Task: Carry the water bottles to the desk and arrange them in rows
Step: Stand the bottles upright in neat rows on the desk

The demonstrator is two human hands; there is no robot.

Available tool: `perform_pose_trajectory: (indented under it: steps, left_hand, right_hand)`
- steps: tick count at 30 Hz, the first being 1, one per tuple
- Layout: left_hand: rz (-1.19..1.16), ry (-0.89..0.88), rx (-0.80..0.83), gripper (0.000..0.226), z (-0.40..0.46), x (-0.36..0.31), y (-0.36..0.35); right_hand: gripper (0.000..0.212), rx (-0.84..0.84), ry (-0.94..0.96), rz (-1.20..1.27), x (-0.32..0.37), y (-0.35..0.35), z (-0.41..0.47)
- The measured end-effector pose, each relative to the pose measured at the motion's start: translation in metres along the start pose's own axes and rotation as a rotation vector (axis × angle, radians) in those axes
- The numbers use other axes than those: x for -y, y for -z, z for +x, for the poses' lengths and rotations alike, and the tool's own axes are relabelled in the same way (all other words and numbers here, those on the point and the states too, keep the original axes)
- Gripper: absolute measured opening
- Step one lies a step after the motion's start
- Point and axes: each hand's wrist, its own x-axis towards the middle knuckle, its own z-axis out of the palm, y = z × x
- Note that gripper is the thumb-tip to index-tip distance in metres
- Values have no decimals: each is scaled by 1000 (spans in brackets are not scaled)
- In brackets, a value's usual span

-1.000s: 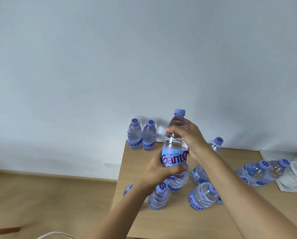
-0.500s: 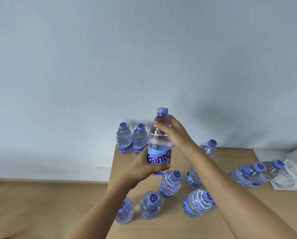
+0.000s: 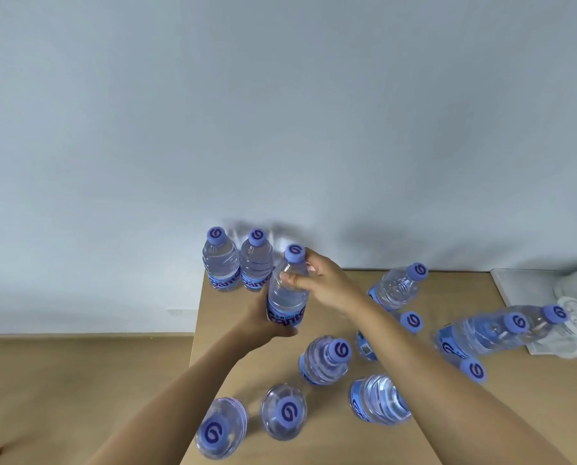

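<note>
Left hand (image 3: 263, 322) grips held bottle (image 3: 287, 297) at label; right hand (image 3: 320, 280) pinches its neck (upright, beside back-row bottles (image 3: 238, 263)).

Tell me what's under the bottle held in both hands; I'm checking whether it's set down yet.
The left hand wraps the clear plastic water bottle with the purple cap at its label and hides its base, so contact with the light wooden desk cannot be seen.

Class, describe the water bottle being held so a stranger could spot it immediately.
Find the light wooden desk against the pale wall, then its far left corner, where two clear plastic bottles with purple caps stand. Just right of them is the held bottle, the only one gripped by both hands.
</note>
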Motion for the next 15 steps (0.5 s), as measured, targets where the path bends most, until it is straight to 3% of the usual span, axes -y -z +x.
perform_pose_trajectory:
  steps: [15]
  left_hand:
    - [140, 47, -349, 73, 46, 44, -18]
  right_hand:
    - [31, -2, 15, -49, -39, 4, 27]
